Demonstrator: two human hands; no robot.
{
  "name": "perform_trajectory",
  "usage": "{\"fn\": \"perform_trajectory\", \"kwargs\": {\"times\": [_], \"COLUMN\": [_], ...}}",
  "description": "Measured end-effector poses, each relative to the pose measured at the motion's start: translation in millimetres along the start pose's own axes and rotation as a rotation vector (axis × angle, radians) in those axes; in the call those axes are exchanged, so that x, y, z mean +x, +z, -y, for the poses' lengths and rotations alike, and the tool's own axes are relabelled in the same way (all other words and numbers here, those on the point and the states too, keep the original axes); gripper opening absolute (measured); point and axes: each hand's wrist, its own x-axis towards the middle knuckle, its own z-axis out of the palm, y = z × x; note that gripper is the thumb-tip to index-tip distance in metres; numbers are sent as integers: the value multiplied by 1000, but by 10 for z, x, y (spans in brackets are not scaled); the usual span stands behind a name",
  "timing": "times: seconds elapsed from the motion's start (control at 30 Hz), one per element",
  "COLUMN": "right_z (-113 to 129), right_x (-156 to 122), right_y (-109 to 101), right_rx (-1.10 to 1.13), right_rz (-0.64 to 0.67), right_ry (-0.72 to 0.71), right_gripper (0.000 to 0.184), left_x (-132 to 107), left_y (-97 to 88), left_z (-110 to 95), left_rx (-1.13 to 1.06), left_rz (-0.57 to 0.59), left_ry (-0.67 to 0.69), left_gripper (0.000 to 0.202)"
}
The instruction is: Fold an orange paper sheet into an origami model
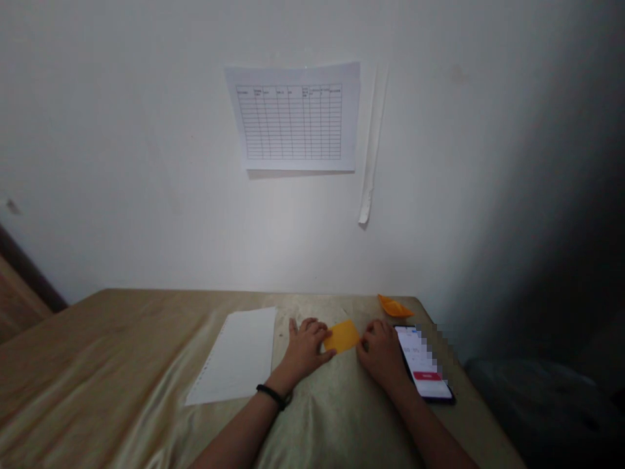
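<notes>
A small orange-yellow sheet of paper (342, 335) lies folded on the cloth-covered table (122, 365). My left hand (306, 348) rests on the table at the sheet's left edge, fingers curled and thumb pressed against the paper. My right hand (381, 352) is curled at the sheet's right edge, pinching its corner. A dark band circles my left wrist.
A white sheet of paper (239, 355) lies left of my hands. A lit phone (424, 365) lies by my right hand. A folded orange paper shape (394, 305) sits at the table's back right corner. A printed table sheet (294, 117) and a paper strip (374, 143) hang on the wall.
</notes>
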Motion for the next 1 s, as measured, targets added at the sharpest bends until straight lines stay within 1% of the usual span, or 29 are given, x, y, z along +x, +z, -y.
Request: {"fn": "perform_trajectory", "kwargs": {"times": [0.1,0.2,0.3,0.43,0.5,0.6,0.7,1.0], "right_z": [9,-10,-46,-77,-78,-72,-67,-77], "right_x": [-4,-8,-8,1,6,8,8,13], "right_y": [9,47,112,182,192,182,164,201], "right_rx": [-15,-33,-53,-68,-72,-72,-64,-66], "right_rz": [17,38,64,104,119,132,141,150], "right_ry": [6,9,4,10,11,7,-8,-32], "right_gripper": [25,32,38,42,42,41,41,41], "left_x": [-18,-23,-15,15,31,42,35,9], "left_y": [7,22,40,57,62,68,73,107], "left_z": [-36,-48,-36,-8,-1,2,3,-7], "left_rx": [-40,-116,-165,-195,-203,-193,-173,-84], "left_rz": [-44,-32,-2,37,30,-16,-47,5], "left_ry": [20,66,106,94,65,5,-35,-54], "left_gripper": [34,24,19,16,15,16,24,36]}}
